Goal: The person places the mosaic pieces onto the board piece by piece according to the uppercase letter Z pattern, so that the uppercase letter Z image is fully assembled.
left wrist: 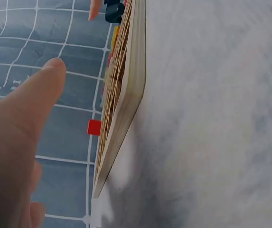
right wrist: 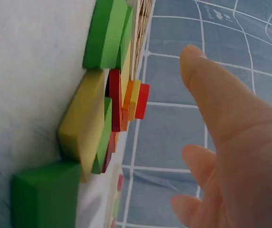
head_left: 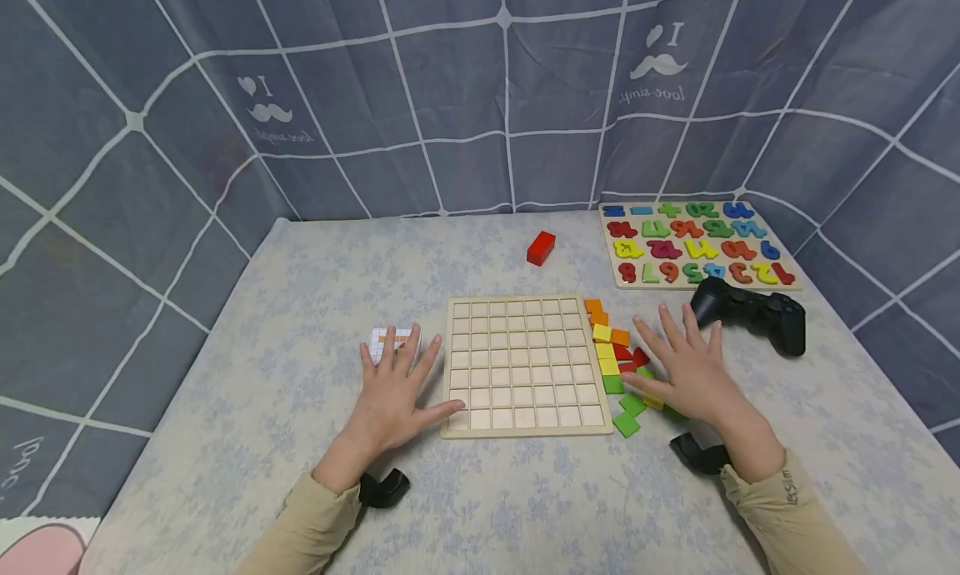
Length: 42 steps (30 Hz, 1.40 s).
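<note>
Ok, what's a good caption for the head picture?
Two spread hands on either side of a wooden grid, bright tiles alongside.

Can see only part of the small white printed card behind the left hand and the flat yellow tile behind the right hand. Cannot identify the pink rounded shape cropped at the head view's lower-left corner, nor see all of the blurred green block at the right wrist view's bottom edge.

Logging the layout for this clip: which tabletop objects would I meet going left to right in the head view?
Grid-printed card, wooden grid board, coloured tiles, black game controller. Left out, since their spans overlap others': red block, number puzzle board.
</note>
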Available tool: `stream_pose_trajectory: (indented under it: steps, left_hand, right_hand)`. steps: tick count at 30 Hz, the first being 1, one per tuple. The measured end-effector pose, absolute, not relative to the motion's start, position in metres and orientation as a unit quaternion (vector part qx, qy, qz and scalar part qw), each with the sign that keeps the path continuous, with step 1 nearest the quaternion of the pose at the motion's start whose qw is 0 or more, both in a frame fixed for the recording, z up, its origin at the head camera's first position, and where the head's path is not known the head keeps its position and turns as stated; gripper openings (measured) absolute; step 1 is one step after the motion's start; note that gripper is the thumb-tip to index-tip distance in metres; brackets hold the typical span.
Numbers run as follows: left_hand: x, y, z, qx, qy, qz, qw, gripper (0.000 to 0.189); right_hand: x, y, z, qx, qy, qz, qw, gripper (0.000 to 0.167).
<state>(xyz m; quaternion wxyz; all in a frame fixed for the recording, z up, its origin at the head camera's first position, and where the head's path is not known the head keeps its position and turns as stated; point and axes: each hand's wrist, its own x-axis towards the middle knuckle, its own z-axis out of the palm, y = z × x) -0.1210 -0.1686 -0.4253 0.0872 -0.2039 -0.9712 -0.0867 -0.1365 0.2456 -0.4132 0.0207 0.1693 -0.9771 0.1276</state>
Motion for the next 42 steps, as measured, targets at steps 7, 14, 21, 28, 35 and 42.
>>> stream_pose_trajectory:
  steps: [7,14,21,28,35,42]
  left_hand:
    - [-0.114,-0.158,-0.425,-0.238,-0.957,-0.160,0.049,0.087]
    - [-0.104,-0.144,-0.422,-0.298,-0.917,-0.263,-0.008,0.082]
    - [-0.105,-0.142,-0.439,-0.341,-0.893,-0.292,-0.020,0.074]
    - [-0.107,-0.145,-0.450,-0.376,-0.893,-0.247,-0.004,0.067]
    - [-0.108,-0.147,-0.446,-0.386,-0.895,-0.222,0.015,0.063]
    - [-0.110,-0.146,-0.446,-0.402,-0.895,-0.191,0.031,0.062]
  right_hand:
    - [-0.145,0.238,-0.411,0.174,-0.961,0.214,-0.035,0.088]
    - [-0.162,0.234,-0.392,0.172,-0.931,0.311,-0.087,0.078]
    - [-0.186,0.236,-0.383,0.159,-0.897,0.394,-0.125,0.068]
    - [-0.195,0.244,-0.399,0.122,-0.881,0.435,-0.139,0.064]
    - [-0.198,0.248,-0.414,0.105,-0.893,0.421,-0.117,0.056]
    - [-0.200,0.249,-0.422,0.092,-0.907,0.396,-0.106,0.048]
